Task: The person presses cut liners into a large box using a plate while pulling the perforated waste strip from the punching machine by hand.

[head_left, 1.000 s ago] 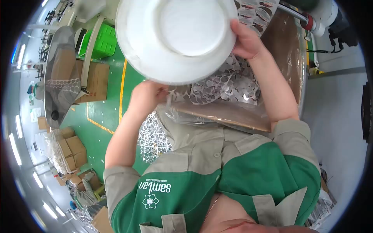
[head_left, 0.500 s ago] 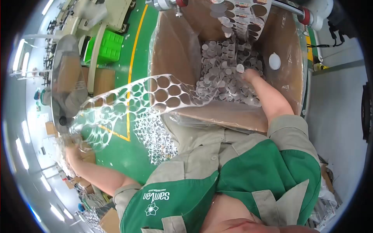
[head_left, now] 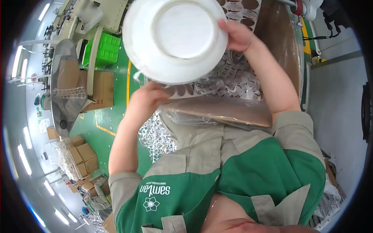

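Note:
A large white round dish-like object (head_left: 184,31) covers part of a plastic-lined cardboard box (head_left: 217,110). My right hand (head_left: 241,35) grips its right rim. Below its lower left edge, my left hand (head_left: 149,97) has its fingers closed on a strip with round holes (head_left: 185,91); part of the strip is behind the dish. Many pale discs and scraps (head_left: 237,83) lie inside the box. Behind my right hand hangs a printed sheet with round cut-outs (head_left: 248,13).
Silvery perforated waste (head_left: 155,134) lies on the green floor left of my body. Further left are a green crate (head_left: 103,49), a cardboard box (head_left: 101,89), a long grey-brown panel (head_left: 67,89) and stacked cartons (head_left: 83,155). Metal rollers (head_left: 307,9) stand at upper right.
My left hand has come back from the far left, and the strip no longer stretches across the floor. The white dish has come into view with my right hand, now raised, on its rim.

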A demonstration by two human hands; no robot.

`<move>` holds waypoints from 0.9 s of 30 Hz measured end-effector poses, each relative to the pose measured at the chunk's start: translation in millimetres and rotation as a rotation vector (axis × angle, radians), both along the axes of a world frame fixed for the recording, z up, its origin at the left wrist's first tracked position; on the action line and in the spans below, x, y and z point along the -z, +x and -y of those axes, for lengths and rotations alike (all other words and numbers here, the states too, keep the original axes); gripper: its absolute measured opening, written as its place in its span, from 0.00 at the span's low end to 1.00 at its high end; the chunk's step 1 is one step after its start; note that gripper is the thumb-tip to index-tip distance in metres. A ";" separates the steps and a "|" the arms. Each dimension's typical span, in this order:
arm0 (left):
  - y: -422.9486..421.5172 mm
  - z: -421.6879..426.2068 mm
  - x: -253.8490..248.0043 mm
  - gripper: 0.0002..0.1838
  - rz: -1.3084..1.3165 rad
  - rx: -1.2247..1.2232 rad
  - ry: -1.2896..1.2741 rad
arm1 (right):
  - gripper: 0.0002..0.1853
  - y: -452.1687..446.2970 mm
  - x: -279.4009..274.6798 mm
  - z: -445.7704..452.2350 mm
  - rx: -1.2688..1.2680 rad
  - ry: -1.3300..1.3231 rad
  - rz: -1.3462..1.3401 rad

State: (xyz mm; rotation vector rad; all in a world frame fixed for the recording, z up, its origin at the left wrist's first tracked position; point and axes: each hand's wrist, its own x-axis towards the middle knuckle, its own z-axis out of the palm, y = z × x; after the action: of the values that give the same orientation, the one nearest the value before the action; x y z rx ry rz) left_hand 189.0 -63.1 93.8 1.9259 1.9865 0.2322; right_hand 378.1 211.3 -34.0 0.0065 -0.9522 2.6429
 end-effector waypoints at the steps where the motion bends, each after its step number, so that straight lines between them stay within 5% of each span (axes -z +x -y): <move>1: 6.3 10.3 -22.7 0.13 0.000 -0.003 0.127 | 0.28 -3.8 42.4 -0.1 -0.172 -0.190 -0.147; 2: 10.8 20.9 -43.4 0.13 -0.049 -0.006 0.199 | 0.29 -2.3 85.7 6.2 -0.329 -0.315 -0.215; 4: 6.5 47.3 -80.7 0.14 -0.121 0.061 0.398 | 0.27 17.7 173.9 15.3 -0.173 -0.085 0.464; 5: 1.7 62.4 -94.2 0.14 -0.137 0.043 0.438 | 0.24 26.5 230.6 22.0 0.015 0.164 0.720; 6: -2.7 76.8 -102.0 0.12 -0.102 -0.008 0.461 | 0.19 42.9 278.8 21.7 0.204 0.807 1.077; 7: -5.2 87.0 -107.3 0.12 -0.062 -0.050 0.501 | 0.17 52.3 259.0 32.7 0.220 1.152 1.468; 10: -26.0 111.6 -115.8 0.10 -0.071 -0.112 0.600 | 0.14 53.7 268.7 17.8 0.154 1.317 1.567; 12: -32.3 116.2 -123.8 0.09 -0.130 -0.078 0.665 | 0.15 21.7 197.8 -6.9 -0.139 1.612 1.473; 13: -32.8 118.7 -130.1 0.08 -0.174 -0.062 0.692 | 0.18 1.3 160.2 -26.0 -0.352 1.499 1.426; 15: -39.3 135.4 -145.6 0.06 -0.151 -0.020 0.780 | 0.22 -4.5 71.1 -29.7 0.107 1.558 0.964; 18: -55.6 172.0 -169.3 0.06 -0.116 0.020 1.107 | 0.22 -8.2 14.4 -1.1 0.153 0.438 0.428; 19: -58.3 188.3 -189.8 0.06 -0.057 -0.029 1.137 | 0.24 -12.6 27.9 7.4 0.116 0.093 0.203; 21: -46.4 185.9 -215.4 0.10 -0.190 -0.475 1.606 | 0.27 -16.1 125.1 28.1 -0.149 -0.343 -0.011; 23: -50.8 201.1 -239.6 0.14 -0.152 -0.832 1.875 | 0.22 12.1 193.8 51.2 -0.023 0.002 0.683; 24: -73.0 229.9 -247.8 0.14 -0.162 -0.921 1.854 | 0.18 27.1 265.8 54.1 0.195 0.735 0.986; 25: -98.6 257.9 -253.1 0.14 -0.195 -1.025 1.807 | 0.14 37.5 263.8 64.4 0.188 1.084 1.336; 27: -154.3 309.9 -250.7 0.14 -0.414 -1.322 1.573 | 0.14 52.6 282.8 66.9 0.221 1.161 1.371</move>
State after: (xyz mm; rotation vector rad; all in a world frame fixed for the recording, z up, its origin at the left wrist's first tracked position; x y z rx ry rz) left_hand 34.8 -373.0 344.5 0.4361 3.4714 2.3793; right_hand 430.8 144.5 -316.8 -1.5795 -2.4437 1.2318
